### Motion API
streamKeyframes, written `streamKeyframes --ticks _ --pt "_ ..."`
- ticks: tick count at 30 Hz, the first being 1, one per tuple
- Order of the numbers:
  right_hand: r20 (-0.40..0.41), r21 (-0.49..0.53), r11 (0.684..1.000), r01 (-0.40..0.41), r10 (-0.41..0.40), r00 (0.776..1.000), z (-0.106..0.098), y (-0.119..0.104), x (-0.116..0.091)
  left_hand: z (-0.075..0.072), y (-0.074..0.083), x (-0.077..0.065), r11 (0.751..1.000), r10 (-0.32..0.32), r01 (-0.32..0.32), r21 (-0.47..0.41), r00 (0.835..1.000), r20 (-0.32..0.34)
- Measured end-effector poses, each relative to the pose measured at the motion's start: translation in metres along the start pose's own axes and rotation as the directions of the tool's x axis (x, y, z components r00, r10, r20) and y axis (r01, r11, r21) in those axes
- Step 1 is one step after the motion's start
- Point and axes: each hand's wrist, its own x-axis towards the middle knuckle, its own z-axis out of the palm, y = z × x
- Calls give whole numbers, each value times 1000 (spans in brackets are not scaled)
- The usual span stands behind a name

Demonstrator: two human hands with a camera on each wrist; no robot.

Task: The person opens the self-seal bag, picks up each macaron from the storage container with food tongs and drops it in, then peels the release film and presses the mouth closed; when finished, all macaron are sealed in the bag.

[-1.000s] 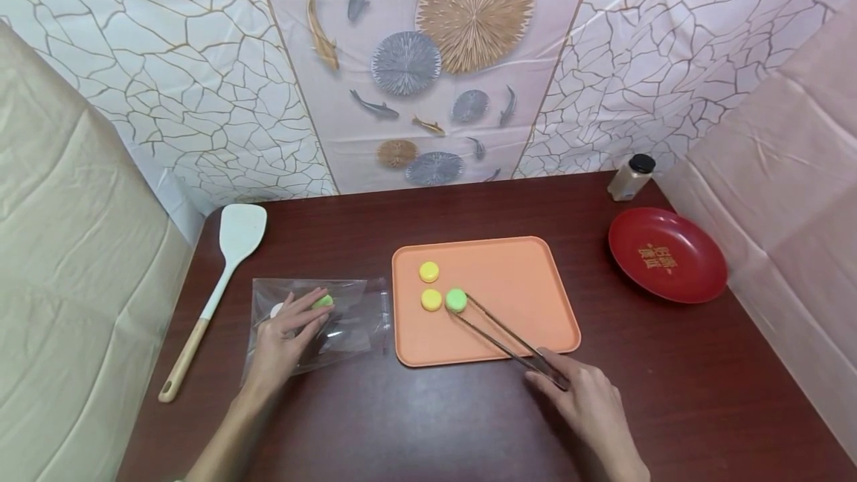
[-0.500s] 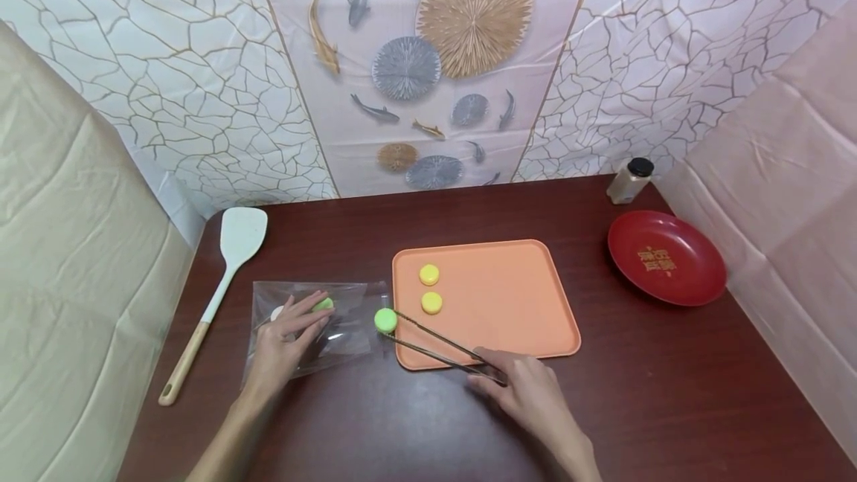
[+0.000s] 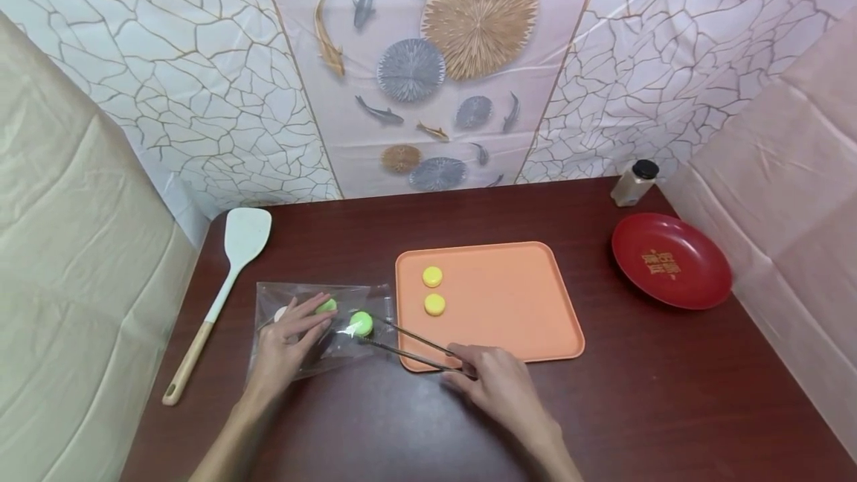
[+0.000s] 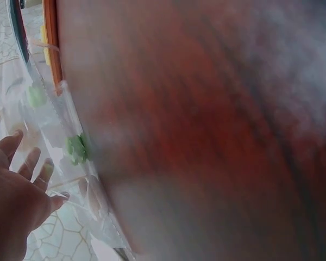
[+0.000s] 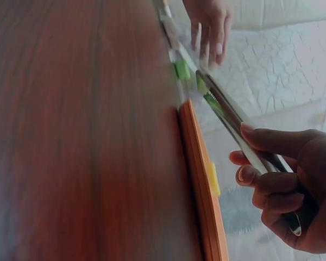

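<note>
My left hand [image 3: 286, 341] presses with spread, fairly straight fingers on a clear plastic bag [image 3: 268, 292], which lies on the dark wood table. Under the film beside my fingers show a green macaron-like disc [image 3: 326, 306] and a white disc [image 3: 280, 313], partly covered by the hand. My right hand [image 3: 492, 381] grips metal tongs [image 3: 415, 337] around their rear end. Their tips lie either side of another bright green disc [image 3: 361, 324], which overlaps the bag's right half. In the right wrist view, thumb and fingers curl round the tongs [image 5: 231, 117].
An orange tray [image 3: 509, 303] right of the bag holds two yellow discs, one far [image 3: 432, 277] and one nearer [image 3: 434, 305]. A white spatula [image 3: 234, 259] lies at left. A red plate [image 3: 676, 285] and a black-capped jar [image 3: 634, 183] stand at the right, near the fabric walls.
My right hand has moved left with the tongs, carrying the green disc off the tray, past its left rim and over to the bag. The left hand stays on the bag.
</note>
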Motion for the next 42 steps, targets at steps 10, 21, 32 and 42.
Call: streamKeyframes --ticks 10,21,32,42 --pt "10 6 995 96 -96 995 18 -12 20 0 -1 1 997 55 -56 -49 998 -28" --pt "16 8 988 152 -152 988 36 -15 33 -2 2 4 989 100 -103 -104 995 -30" --pt "56 10 993 114 -115 992 40 -18 35 -3 2 1 995 68 -69 -66 998 -3" --pt "33 18 997 71 -72 997 18 -13 26 -6 1 -2 996 62 -62 -56 998 -10"
